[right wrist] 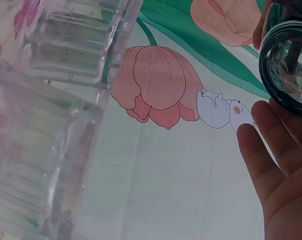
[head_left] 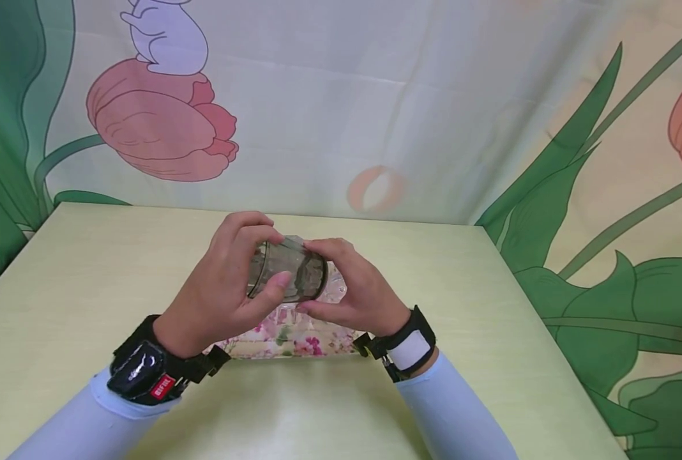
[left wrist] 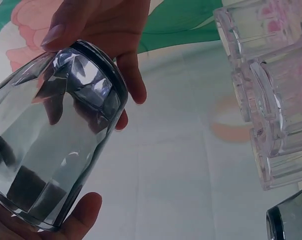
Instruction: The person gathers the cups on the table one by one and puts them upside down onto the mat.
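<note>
A smoky grey drinking glass (head_left: 297, 271) is held on its side above the table, between my two hands. My left hand (head_left: 220, 287) grips one end, thumb along the near side and fingers over the top. At the other end, my right hand (head_left: 364, 287) pinches the rim, with fingers above and thumb below. The right wrist view shows the round end of the glass (right wrist: 270, 65) beside fairly straight right fingers (right wrist: 260, 150). Clear ribbed glasses (left wrist: 280, 100) stand close by, mostly hidden by my hands in the head view. Part of another grey glass (left wrist: 293, 220) shows at the corner.
A flowered mat or tray (head_left: 295, 338) lies under the clear glasses on the pale table (head_left: 450, 306). Behind the table hangs a curtain (head_left: 318, 128) printed with tulips and leaves. Both wrists wear black camera straps (head_left: 151, 364).
</note>
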{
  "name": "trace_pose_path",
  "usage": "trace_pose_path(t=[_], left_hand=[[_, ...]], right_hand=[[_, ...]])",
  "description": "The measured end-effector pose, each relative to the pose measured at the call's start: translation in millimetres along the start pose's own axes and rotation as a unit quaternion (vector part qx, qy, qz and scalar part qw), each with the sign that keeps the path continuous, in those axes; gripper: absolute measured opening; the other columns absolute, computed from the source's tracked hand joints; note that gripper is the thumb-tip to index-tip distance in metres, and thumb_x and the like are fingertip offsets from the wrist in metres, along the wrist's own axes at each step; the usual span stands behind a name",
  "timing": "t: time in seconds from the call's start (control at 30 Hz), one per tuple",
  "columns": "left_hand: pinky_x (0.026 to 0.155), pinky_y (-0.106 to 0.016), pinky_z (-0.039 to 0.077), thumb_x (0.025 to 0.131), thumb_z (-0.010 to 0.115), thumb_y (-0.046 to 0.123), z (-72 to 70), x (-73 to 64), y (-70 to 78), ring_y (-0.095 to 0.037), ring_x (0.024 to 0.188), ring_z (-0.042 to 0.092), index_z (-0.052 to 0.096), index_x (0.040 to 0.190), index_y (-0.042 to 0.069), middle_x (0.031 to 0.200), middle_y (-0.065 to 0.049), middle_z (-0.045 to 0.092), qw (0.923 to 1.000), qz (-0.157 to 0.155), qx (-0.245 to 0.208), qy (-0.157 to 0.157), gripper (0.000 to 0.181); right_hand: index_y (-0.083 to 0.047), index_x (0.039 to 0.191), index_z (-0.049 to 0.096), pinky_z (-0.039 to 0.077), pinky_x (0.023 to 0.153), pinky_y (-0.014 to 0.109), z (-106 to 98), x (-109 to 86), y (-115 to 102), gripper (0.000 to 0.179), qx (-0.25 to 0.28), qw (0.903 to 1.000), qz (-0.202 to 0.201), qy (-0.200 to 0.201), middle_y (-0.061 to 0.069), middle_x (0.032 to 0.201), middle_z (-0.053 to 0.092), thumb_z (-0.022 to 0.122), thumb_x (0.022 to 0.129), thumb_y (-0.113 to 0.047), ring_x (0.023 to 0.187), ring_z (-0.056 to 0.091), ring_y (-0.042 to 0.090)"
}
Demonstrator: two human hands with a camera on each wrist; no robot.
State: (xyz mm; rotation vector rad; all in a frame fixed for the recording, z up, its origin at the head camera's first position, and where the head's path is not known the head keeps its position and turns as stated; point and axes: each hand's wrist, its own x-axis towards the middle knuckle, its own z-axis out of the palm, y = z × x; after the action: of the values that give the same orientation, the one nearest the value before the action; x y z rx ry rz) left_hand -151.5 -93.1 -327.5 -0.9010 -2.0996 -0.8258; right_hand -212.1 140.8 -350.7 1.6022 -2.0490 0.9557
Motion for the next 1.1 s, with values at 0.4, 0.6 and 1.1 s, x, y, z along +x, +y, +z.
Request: trace_pose_path(t=[0.4, 0.6, 1.1], left_hand=[[0.075, -0.036, 0.054, 0.091, 0.055, 0.035, -5.2, -2.4, -2.9, -0.026, 0.115, 0.048, 0.049, 0.123, 0.002, 0.130, -0.019, 0.046, 0.9995, -0.013, -0.009, -0.026, 0.047], [0.076, -0.036, 0.054, 0.090, 0.062, 0.030, -8.5, -3.4, -6.1, -0.025, 0.115, 0.051, 0.051, 0.123, 0.002, 0.133, -0.017, 0.047, 0.9992, -0.014, -0.018, -0.034, 0.045], [0.087, -0.043, 0.057, 0.088, 0.071, 0.026, -20.2, -6.2, -10.1, -0.027, 0.121, 0.053, 0.058, 0.123, 0.002, 0.133, -0.013, 0.054, 0.9977, -0.043, 0.010, -0.052, 0.044]], right_hand=[[0.000, 0.142, 0.042, 0.051, 0.096, 0.027, 0.2, 0.9, -0.6, 0.073, 0.000, 1.0000, 0.001, 0.006, 0.014, 0.133, 0.054, 0.079, 0.086, -0.027, 0.115, 0.054, 0.021], [0.002, 0.140, 0.043, 0.053, 0.092, 0.026, -0.4, 1.1, -0.1, 0.071, 0.007, 0.9999, -0.002, 0.012, 0.014, 0.131, 0.054, 0.079, 0.086, -0.027, 0.113, 0.055, 0.021], [0.000, 0.142, 0.040, 0.052, 0.092, 0.031, 0.9, 1.0, -0.9, 0.068, 0.002, 0.9998, 0.018, 0.009, 0.014, 0.132, 0.051, 0.063, 0.096, -0.045, 0.113, 0.053, 0.022]])
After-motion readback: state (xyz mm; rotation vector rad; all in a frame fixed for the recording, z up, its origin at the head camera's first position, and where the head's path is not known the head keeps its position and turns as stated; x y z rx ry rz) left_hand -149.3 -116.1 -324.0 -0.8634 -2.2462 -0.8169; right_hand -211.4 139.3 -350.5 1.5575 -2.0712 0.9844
